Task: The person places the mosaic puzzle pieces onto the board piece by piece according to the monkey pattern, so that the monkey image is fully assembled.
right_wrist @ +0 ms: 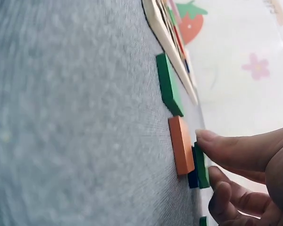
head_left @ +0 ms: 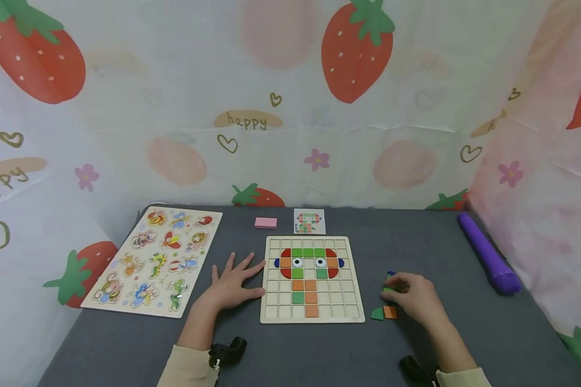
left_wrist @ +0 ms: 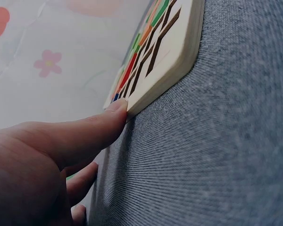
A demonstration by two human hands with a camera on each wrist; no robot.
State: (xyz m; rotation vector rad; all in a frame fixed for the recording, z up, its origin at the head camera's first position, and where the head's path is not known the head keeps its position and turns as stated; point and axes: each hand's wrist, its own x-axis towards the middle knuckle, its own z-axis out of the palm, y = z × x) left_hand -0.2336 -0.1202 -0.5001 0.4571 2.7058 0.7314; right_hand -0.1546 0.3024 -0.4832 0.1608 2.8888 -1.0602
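Observation:
A pale wooden grid board (head_left: 312, 319) carries red, green, orange and blue tiles, two of them with printed eyes. My left hand (head_left: 232, 287) lies spread on the cloth, its thumb and index fingertip touching the board's left edge; the left wrist view has the thumb against the board's side (left_wrist: 151, 96). To the board's right, my right hand (head_left: 413, 294) pinches a small green tile (right_wrist: 201, 165) between thumb and fingers. Beside that tile are a dark blue piece (right_wrist: 193, 176) and an orange square (head_left: 390, 312). A rounded green tile (head_left: 377, 314) lies nearest the board.
A small pattern card (head_left: 310, 229) and a pink block (head_left: 266, 223) lie behind the board. At the left is a sticker-like picture board (head_left: 162, 263) with insects. A purple cylinder (head_left: 486, 252) rests at the far right, near the patterned curtain (head_left: 290, 161).

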